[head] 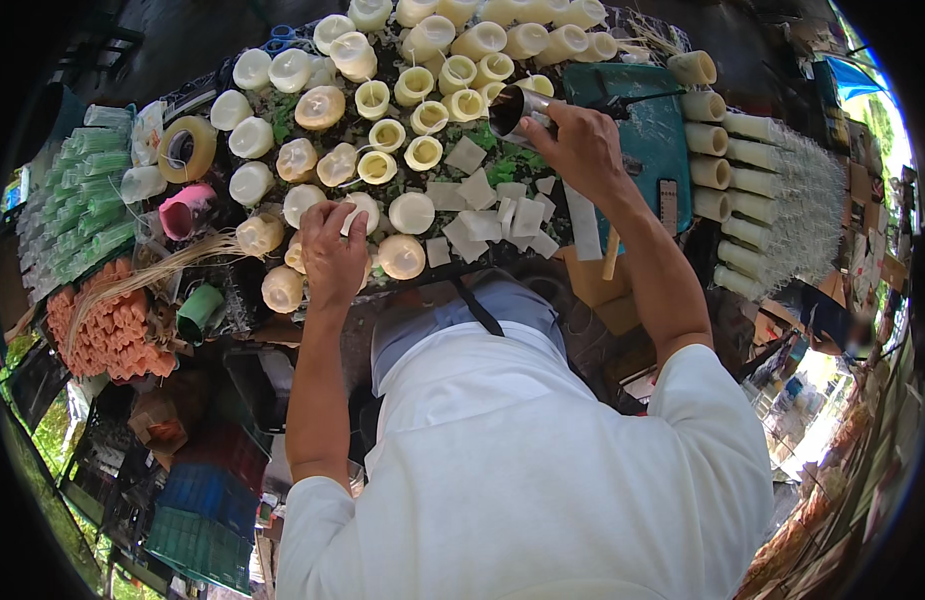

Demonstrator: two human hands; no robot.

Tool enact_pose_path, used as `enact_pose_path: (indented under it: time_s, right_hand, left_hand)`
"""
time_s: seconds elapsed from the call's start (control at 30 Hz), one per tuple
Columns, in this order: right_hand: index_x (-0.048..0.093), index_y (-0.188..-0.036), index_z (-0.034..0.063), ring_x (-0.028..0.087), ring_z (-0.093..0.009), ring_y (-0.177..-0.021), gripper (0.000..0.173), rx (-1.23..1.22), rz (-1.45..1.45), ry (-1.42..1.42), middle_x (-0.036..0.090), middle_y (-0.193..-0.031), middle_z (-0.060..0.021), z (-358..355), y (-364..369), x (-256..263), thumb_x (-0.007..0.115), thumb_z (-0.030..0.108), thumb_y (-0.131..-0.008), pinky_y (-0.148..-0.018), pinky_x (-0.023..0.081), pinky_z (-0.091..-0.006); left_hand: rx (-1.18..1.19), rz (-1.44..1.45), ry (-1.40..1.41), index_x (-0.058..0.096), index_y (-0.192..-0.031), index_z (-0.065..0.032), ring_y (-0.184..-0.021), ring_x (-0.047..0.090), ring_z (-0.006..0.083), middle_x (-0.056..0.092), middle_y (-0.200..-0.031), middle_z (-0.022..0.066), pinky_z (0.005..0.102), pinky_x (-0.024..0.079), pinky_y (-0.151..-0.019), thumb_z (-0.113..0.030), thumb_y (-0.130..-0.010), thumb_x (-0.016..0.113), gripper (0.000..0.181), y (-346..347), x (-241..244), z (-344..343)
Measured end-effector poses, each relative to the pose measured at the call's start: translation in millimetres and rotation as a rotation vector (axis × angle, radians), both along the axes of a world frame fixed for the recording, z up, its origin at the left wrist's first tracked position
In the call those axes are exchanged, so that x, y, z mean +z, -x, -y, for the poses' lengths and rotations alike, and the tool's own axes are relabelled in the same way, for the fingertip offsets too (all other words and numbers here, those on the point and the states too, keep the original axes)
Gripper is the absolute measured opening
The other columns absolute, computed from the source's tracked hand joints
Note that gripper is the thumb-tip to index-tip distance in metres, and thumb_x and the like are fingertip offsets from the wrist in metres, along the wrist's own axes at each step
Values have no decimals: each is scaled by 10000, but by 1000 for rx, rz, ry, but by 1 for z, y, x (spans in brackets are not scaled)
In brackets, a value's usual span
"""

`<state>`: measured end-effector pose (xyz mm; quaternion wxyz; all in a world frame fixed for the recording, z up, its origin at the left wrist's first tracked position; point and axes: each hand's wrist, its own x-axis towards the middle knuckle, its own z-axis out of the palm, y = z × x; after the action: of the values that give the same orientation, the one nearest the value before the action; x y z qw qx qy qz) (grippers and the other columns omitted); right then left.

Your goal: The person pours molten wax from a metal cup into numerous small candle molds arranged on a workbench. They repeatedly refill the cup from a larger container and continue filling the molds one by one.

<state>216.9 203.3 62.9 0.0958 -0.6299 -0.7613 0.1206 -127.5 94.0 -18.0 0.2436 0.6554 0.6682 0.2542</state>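
My right hand grips a metal cup, tilted with its dark mouth toward the left. Near it stand hollow cream wax cups with wicks. My left hand is over pale wax candles at the table's near edge, fingers spread and bent beside a white candle; whether it touches or holds one I cannot tell. A round white candle and a peach-toned candle stand to its right. Flat pieces of white wax lie between my hands.
At right are a teal tray, a phone and rows of pale tubes. To the left lie a tape roll, a pink cup, a green cup, a bundle of wicks and orange wax pieces.
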Motion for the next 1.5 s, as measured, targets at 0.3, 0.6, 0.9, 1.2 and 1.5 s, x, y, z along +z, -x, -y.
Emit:
enact_pose_path:
  time_s: [0.3, 0.6, 0.9, 1.2, 1.5]
  right_hand:
    - [694, -785, 14, 704, -383, -663, 378, 85, 87, 13, 693, -716, -174, -14, 10, -12, 752, 364, -915, -618, 549, -477]
    - [687, -788, 14, 702, -387, -661, 375, 116, 100, 1, 689, -716, -173, -19, 11, -14, 756, 362, -910, -619, 545, -487]
    - [721, -822, 2, 729, -389, -690, 315, 142, 121, 10, 722, -757, -213, -22, 20, -5, 738, 308, -894, -645, 586, -477]
    - [690, -789, 17, 700, -394, -641, 348, 179, 145, -31, 692, -705, -193, -26, 23, -7, 751, 341, -902, -605, 554, -487]
    - [716, -756, 13, 723, -384, -650, 312, 183, 184, -18, 705, -703, -213, -30, 34, 0, 753, 300, -872, -623, 585, -475]
  left_hand:
    - [8, 0, -33, 758, -1064, -11, -1047, 629, 350, 664, -1091, 170, 459, 516, -911, -170, -912, 793, 223, 0, -6, 9]
    - [42, 47, -14, 762, -1062, -23, -1041, 632, 349, 668, -1086, 164, 457, 519, -906, -159, -907, 796, 209, -2, -4, 9]
    - [15, -2, -44, 763, -1060, -20, -1025, 631, 347, 664, -1083, 163, 453, 519, -900, -165, -906, 800, 214, 1, -5, 8]
    - [20, 22, -46, 763, -1073, -15, -1013, 625, 343, 658, -1084, 163, 452, 522, -889, -167, -906, 806, 230, 5, -5, 10]
    - [26, 21, 26, 757, -1102, -21, -1088, 626, 351, 657, -1156, 172, 440, 522, -938, -205, -960, 760, 232, 11, -6, 16]
